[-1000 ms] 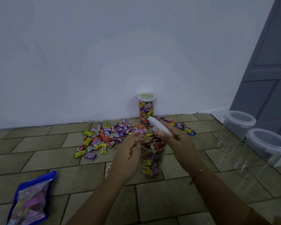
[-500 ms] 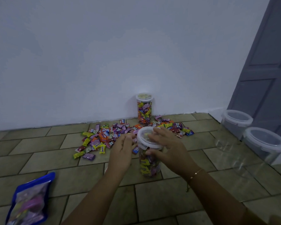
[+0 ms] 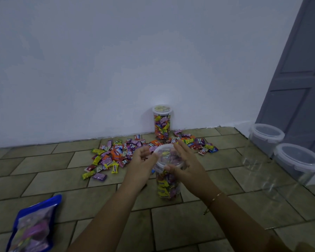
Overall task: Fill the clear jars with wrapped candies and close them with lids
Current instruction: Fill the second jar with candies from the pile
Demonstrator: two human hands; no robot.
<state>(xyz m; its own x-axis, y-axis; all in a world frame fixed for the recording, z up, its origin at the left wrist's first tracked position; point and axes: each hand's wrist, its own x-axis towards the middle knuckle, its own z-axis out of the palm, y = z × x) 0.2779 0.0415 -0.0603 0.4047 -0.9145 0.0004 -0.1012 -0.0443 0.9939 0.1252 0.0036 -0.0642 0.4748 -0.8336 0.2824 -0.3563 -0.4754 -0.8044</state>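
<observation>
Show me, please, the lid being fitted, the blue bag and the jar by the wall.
lid (image 3: 166, 157), head view, clear top face
blue bag (image 3: 32, 231), head view, clear front
jar by the wall (image 3: 162, 127), head view, candy-filled side

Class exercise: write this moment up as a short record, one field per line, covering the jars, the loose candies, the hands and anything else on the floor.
Jar in hand: full of candies, lid resting on top
Left hand: at lid's left edge
Right hand: over lid's right side
Finished jar: lidded, full, by the wall
Empty jars: two, lidded, at right
Loose candies: scattered on tiled floor
Blue bag: lower left, candies inside
</observation>
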